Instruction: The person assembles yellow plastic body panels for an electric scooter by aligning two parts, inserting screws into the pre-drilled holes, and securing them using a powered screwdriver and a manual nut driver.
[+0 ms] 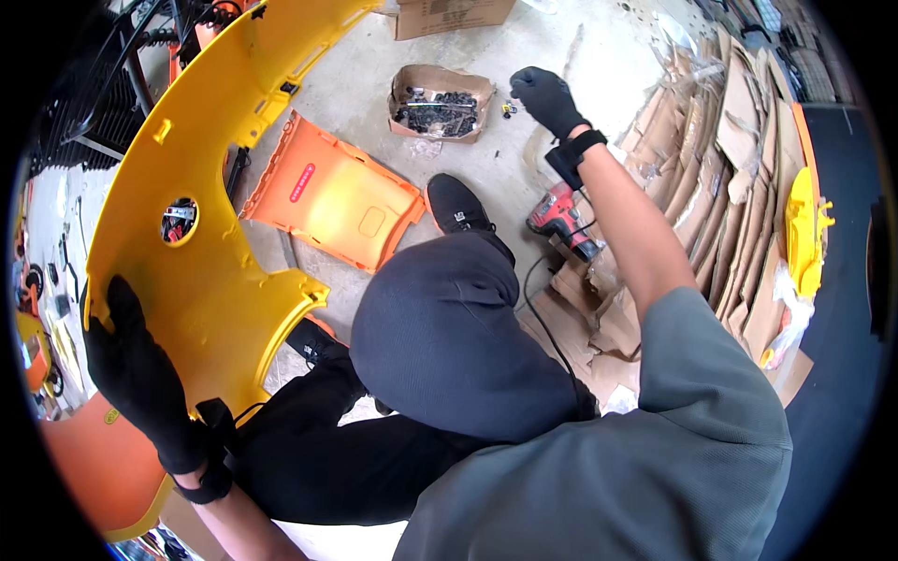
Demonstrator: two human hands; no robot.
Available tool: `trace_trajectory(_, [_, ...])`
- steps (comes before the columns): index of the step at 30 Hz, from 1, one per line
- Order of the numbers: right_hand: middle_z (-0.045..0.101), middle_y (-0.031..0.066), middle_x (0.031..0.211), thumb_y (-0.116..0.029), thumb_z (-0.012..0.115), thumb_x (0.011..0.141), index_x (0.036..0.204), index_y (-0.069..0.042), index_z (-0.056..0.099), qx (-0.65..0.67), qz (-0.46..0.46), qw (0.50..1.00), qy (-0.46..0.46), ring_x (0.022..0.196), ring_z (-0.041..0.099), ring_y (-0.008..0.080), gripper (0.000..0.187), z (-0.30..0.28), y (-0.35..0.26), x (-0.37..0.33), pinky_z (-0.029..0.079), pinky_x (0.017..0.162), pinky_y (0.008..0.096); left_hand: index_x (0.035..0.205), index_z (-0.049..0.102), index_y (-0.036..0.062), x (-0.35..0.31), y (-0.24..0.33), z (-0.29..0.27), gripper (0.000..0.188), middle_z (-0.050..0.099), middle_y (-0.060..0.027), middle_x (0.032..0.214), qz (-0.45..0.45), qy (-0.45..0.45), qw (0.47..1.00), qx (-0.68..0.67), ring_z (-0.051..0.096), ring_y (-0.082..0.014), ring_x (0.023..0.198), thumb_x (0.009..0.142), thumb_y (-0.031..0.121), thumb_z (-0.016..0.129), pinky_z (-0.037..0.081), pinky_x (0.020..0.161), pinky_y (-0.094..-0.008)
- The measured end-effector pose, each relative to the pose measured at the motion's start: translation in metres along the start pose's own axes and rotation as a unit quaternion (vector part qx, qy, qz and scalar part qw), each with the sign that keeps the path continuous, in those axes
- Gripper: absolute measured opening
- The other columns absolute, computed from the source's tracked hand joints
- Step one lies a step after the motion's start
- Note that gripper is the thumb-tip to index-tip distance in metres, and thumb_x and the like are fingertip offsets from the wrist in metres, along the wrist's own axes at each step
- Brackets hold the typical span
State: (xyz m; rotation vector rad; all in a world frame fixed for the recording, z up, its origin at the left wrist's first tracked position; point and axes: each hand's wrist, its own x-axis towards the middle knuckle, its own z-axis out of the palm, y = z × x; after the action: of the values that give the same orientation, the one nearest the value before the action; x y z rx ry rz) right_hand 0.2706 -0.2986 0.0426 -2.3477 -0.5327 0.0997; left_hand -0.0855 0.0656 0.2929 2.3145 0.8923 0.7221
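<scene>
A large curved yellow plastic panel [140, 210] with a round hole stands at the left. My left hand [140, 374], in a black glove, holds its near left edge, fingers lying against the inner face. My right hand [549, 101], also gloved in black, is above the floor at the far side with its fingers curled together. What it holds, if anything, is hidden. Beside it is a small yellow-and-black piece [508, 109] on the floor. Left of that, an open cardboard box [430, 133] contains many small black parts. An orange plastic panel [327, 192] lies between the yellow panel and my foot.
A red-and-black power drill [563, 222] with a cable lies below my right forearm. Flattened cardboard [697, 192] is piled at the right, with a yellow part [803, 229] on its outer side. Another cardboard box [454, 14] stands at the far edge. My shoe [456, 206] is beside the orange panel.
</scene>
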Motion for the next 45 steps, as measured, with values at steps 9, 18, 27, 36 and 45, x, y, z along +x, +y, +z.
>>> trace_trajectory(9, [0.068,0.0181,0.089,-0.021,0.051,0.084,0.087,-0.005,0.070,-0.276,-0.112,0.931,-0.212,0.085,0.067,0.0332,0.025,0.113,0.029,0.054,0.051,0.078,0.0427,0.119,0.058,-0.0031,-0.002,0.015,0.024,0.027,0.062,-0.0143,0.121,0.025,-0.072,0.997,0.024,0.057,-0.0188,0.110,0.092,-0.005,0.052,0.042,0.097,-0.0299])
trace_trajectory(18, [0.067,0.0168,0.098,-0.031,0.054,0.088,0.109,-0.006,0.062,-0.313,-0.141,0.916,-0.207,0.092,0.065,0.0297,0.034,0.170,0.049,0.068,0.049,0.083,0.0386,0.118,0.059,-0.0004,-0.010,0.025,0.042,0.049,0.063,-0.0199,0.112,0.234,-0.270,0.930,0.082,0.065,-0.0362,0.097,0.069,-0.004,0.066,0.053,0.081,-0.0375])
trace_trajectory(27, [0.067,0.0186,0.095,-0.027,0.053,0.087,0.107,-0.004,0.063,-0.325,-0.197,0.908,-0.173,0.089,0.064,0.0327,0.032,0.161,0.052,0.050,0.050,0.081,0.0413,0.120,0.057,-0.0023,-0.023,0.019,0.040,0.051,0.061,-0.0200,0.113,0.301,-0.234,0.920,0.087,0.063,-0.0346,0.099,0.070,0.004,0.063,0.052,0.082,-0.0381])
trace_trajectory(36, [0.063,0.0178,0.085,-0.015,0.057,0.082,0.091,-0.005,0.061,-0.178,-0.237,0.923,-0.246,0.081,0.062,0.0338,0.014,0.051,-0.052,-0.062,0.050,0.069,0.0424,0.125,0.052,-0.0042,-0.042,0.020,0.029,0.074,0.059,-0.0232,0.119,0.332,-0.216,0.911,0.116,0.061,-0.0381,0.106,0.058,0.017,0.077,0.049,0.088,-0.0417])
trace_trajectory(45, [0.065,0.0137,0.076,-0.006,0.066,0.076,0.094,-0.005,0.066,-0.091,-0.210,0.908,-0.351,0.065,0.064,0.0292,0.018,-0.159,-0.164,-0.176,0.052,0.061,0.0363,0.117,0.055,-0.0001,-0.058,0.054,0.026,0.044,0.061,-0.0145,0.109,0.372,-0.183,0.901,0.127,0.062,-0.0271,0.095,0.076,0.015,0.061,0.049,0.076,-0.0375])
